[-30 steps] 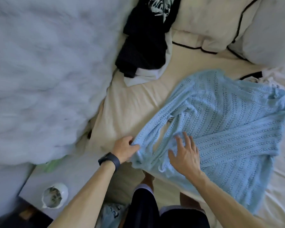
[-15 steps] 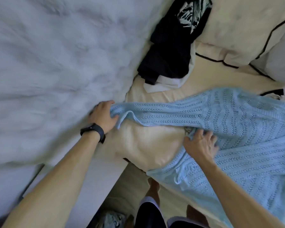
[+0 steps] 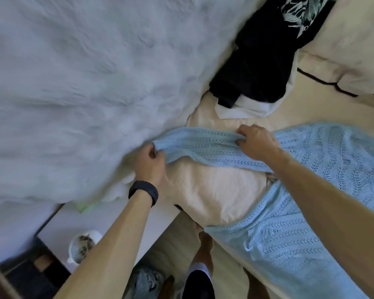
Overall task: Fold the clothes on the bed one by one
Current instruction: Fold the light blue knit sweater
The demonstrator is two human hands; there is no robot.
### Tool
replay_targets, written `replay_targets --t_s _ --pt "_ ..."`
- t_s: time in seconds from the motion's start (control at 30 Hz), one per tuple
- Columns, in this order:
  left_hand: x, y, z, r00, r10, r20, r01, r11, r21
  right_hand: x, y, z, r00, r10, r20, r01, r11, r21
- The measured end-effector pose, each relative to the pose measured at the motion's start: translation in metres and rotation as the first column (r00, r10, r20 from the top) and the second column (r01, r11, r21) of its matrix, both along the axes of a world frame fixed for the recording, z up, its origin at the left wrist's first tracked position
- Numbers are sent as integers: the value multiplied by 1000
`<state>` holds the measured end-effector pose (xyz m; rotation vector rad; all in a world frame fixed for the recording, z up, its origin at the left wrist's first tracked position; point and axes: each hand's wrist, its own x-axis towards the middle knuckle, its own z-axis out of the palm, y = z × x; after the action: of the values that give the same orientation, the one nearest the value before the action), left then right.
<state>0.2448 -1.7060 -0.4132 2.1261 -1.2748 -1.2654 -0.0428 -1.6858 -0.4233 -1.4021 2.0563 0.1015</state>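
We've got the light blue knit sweater (image 3: 324,190) lying on the cream sheet (image 3: 214,190) over on the right half of the bed, with one sleeve pulled out flat to the left. Our left hand (image 3: 149,162) has its fingers curled tight around the cuff end, and our right hand (image 3: 255,141) is bunching and pinching the same sleeve closer to the shoulder, so both hands have knit in them.

Space is tight. The big fluffy white duvet (image 3: 73,83) is heaped right up against the left hand and the cuff. Just past the sleeve sits a black printed garment (image 3: 263,57) on top of something white (image 3: 246,108), with a cream pillow with black piping (image 3: 354,50) beside it.

Down by the bed edge is a white nightstand (image 3: 108,219) with a dirty mug (image 3: 83,247) on it. There's a black band (image 3: 143,192) on the left wrist.
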Motion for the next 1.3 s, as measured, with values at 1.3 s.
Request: replay_targets --t_s 1.3 --pt "-278 265 36 360 -933 11 905 352 240 -124 467 86 -484 -710 512 798 -117 592"
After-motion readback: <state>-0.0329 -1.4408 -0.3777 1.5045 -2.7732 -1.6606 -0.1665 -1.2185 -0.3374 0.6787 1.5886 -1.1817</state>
